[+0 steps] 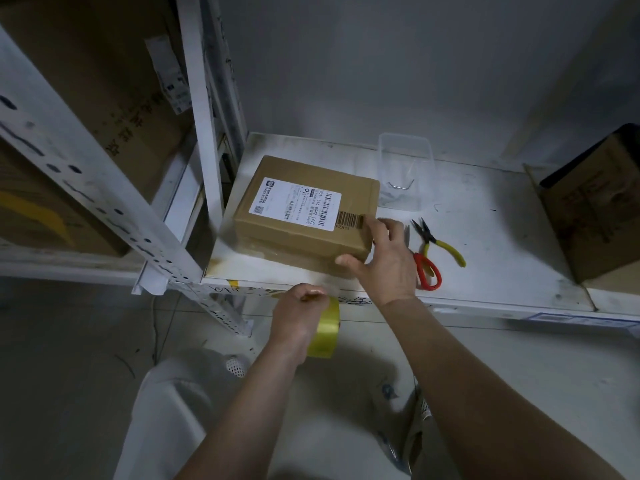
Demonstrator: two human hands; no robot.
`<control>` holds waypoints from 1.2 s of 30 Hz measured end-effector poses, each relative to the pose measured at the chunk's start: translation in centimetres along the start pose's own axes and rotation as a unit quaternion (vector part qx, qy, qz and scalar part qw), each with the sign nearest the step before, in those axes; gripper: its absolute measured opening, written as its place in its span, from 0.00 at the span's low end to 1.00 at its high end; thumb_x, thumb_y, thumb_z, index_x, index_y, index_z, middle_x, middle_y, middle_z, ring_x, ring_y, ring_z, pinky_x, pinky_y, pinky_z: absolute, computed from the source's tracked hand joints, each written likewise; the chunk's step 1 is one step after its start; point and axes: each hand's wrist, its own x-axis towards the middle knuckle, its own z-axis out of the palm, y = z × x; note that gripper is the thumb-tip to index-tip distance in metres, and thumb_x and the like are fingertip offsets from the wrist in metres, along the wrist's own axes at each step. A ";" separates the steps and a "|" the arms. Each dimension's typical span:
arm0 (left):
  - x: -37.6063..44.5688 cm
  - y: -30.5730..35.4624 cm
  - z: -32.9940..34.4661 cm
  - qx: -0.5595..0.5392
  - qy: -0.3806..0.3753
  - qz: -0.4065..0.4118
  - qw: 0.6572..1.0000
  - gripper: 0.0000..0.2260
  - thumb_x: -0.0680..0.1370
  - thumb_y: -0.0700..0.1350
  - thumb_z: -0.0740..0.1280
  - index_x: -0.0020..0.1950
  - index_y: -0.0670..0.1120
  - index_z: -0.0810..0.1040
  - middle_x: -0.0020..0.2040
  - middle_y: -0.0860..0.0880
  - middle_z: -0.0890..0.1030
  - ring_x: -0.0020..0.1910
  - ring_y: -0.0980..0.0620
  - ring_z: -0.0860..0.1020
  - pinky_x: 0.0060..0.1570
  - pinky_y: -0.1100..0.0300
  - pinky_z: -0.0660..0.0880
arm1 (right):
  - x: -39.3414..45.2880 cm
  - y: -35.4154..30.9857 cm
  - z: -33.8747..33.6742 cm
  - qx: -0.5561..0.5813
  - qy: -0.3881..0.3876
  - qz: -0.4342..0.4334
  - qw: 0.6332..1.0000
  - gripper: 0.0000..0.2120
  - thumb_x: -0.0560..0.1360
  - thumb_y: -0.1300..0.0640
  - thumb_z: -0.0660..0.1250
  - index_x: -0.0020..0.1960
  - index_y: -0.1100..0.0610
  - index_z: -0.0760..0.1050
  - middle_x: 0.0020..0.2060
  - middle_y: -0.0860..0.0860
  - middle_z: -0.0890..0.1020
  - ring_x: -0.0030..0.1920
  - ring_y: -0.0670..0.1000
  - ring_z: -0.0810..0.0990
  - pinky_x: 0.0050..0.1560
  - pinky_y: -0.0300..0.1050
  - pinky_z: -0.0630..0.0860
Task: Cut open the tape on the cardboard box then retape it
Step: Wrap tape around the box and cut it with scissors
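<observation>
Tape is the thing the coming move turns on, and it sits lowest and furthest left of the working items: the yellow tape roll (325, 329) hangs in front of the shelf edge, below the shelf (485, 237) surface, gripped in the left hand (294, 315) with its fingers curled round the roll and thumb and fingertip pinched at the roll's top, apparently on the free end of a clear strip that runs up toward the box, though the strip is too faint to trace fully. Up and to the right, the cardboard box (304, 216) lies flat on the shelf with its shipping label (298, 204) facing up and its long axis running from near left to far right. The box's near right corner is the part closest to both hands. There the right hand (384, 258) holds it, thumb pressed on the near side face and fingers curled over the top edge beside the printed barcode, steadying the box. So the box lies above and slightly right of the roll, and the left hand is the one placed to carry tape up onto the near face. Further right, red-handled scissors (427, 270) and yellow-handled pliers (438, 242) lie on the shelf just beside the right hand, untouched, with a clear plastic tub (405, 171) behind them.
</observation>
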 end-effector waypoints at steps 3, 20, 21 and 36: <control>-0.1 -0.3 -0.4 0.001 0.021 0.033 0.999 0.11 0.73 0.36 0.68 0.35 0.50 0.77 0.36 0.55 0.79 0.38 0.56 0.75 0.37 0.71 0.69 | 0.1 -0.2 0.2 0.029 -0.023 -0.005 0.999 0.35 0.71 0.48 0.71 0.72 0.52 0.59 0.60 0.54 0.74 0.57 0.55 0.76 0.58 0.50 0.73; 0.7 0.2 -5.0 -0.048 0.158 0.123 0.979 0.11 0.74 0.42 0.70 0.33 0.55 0.80 0.57 0.44 0.78 0.49 0.52 0.78 0.55 0.60 0.73 | 1.2 -1.1 -1.0 -0.136 0.114 -0.006 0.984 0.29 0.72 0.66 0.65 0.69 0.49 0.66 0.60 0.57 0.71 0.57 0.58 0.73 0.58 0.53 0.73; 0.7 0.4 -5.3 -0.015 0.158 0.130 0.979 0.11 0.75 0.42 0.70 0.34 0.54 0.80 0.62 0.46 0.74 0.52 0.52 0.76 0.58 0.61 0.70 | 0.9 -1.7 -0.7 -0.143 0.130 -0.017 0.981 0.26 0.71 0.65 0.65 0.67 0.51 0.68 0.59 0.57 0.72 0.57 0.59 0.72 0.61 0.55 0.70; -2.1 1.6 -4.0 -0.031 -0.004 0.098 0.995 0.09 0.74 0.39 0.69 0.35 0.48 0.78 0.43 0.50 0.80 0.40 0.56 0.75 0.33 0.75 0.67 | 1.1 -1.7 -2.2 -0.156 0.043 0.023 0.987 0.22 0.73 0.60 0.64 0.67 0.53 0.71 0.63 0.56 0.70 0.62 0.58 0.70 0.62 0.54 0.71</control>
